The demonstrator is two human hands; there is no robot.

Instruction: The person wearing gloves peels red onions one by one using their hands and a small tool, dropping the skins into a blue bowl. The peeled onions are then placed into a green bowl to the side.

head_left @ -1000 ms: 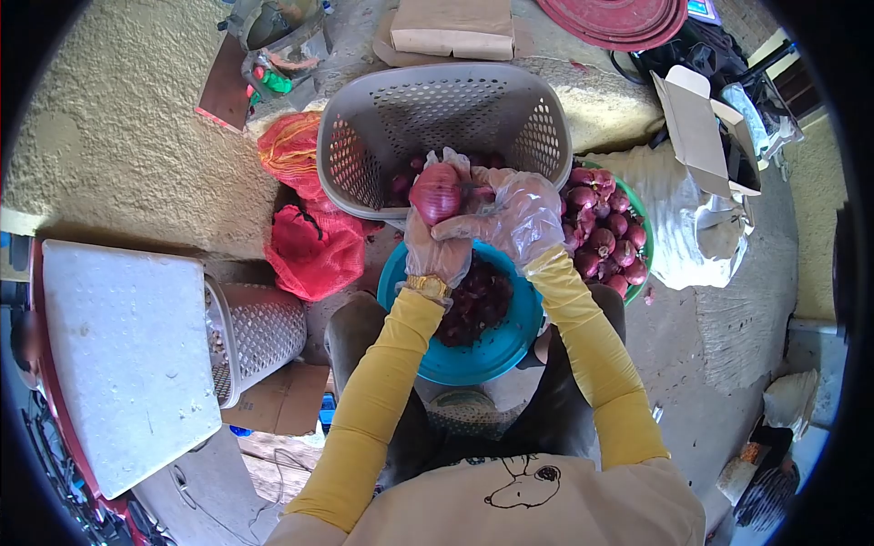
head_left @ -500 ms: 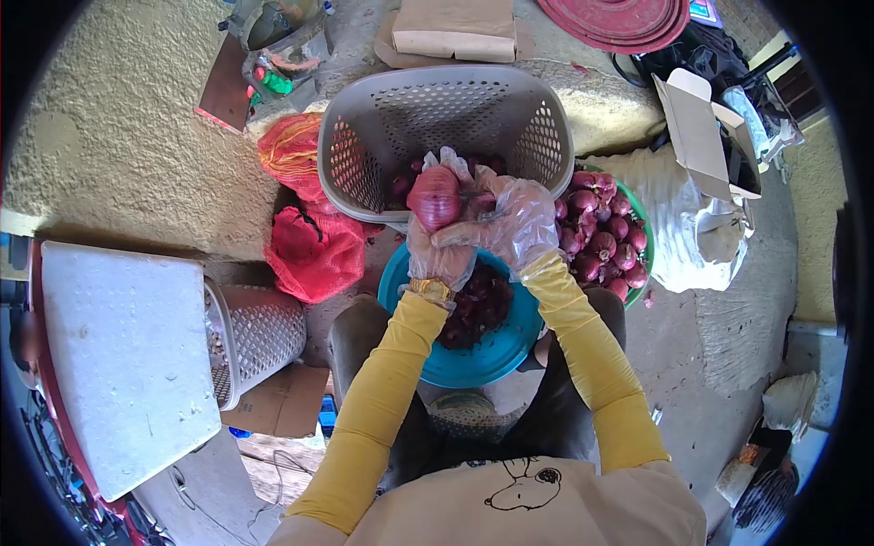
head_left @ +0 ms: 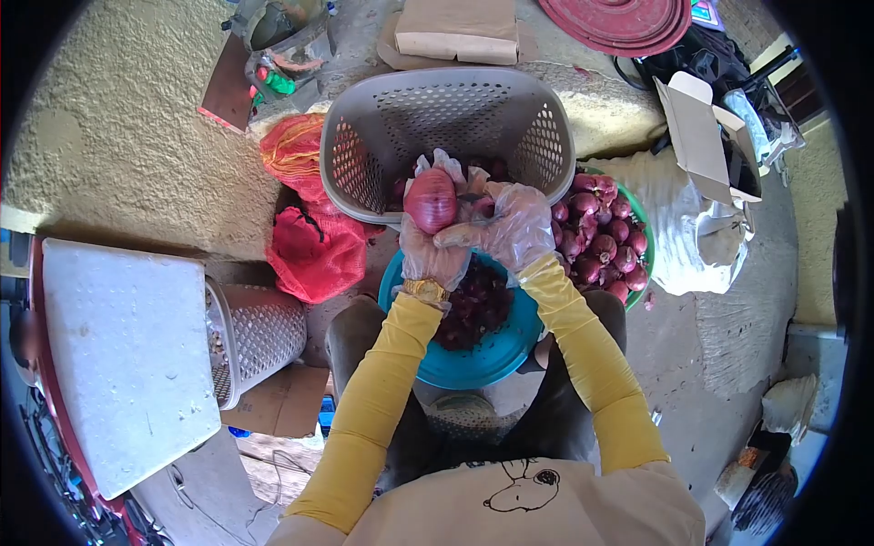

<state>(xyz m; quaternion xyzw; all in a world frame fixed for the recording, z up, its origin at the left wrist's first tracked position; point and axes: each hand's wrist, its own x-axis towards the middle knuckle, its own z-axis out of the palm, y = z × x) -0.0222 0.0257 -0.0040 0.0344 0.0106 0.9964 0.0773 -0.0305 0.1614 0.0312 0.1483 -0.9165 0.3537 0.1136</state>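
Note:
A large red onion rests in my left hand, which wears a clear plastic glove and has its fingers around the onion. My right hand, also gloved, is beside it with bent fingers; the thumb reaches toward the left palm. Something dark shows between its fingers, too hidden to name. Both hands are at the near rim of a grey-brown perforated basket with onions inside. Below them is a blue basin holding dark onion skins. To the right, a green basin holds several red onions.
A red mesh sack lies left of the basket. Further left are a white perforated basket and a white foam board. A white sack and an open carton stand right. Cardboard lies beyond the basket.
My left hand and the onion have shifted slightly left. The right hand has barely moved and stays beside it.

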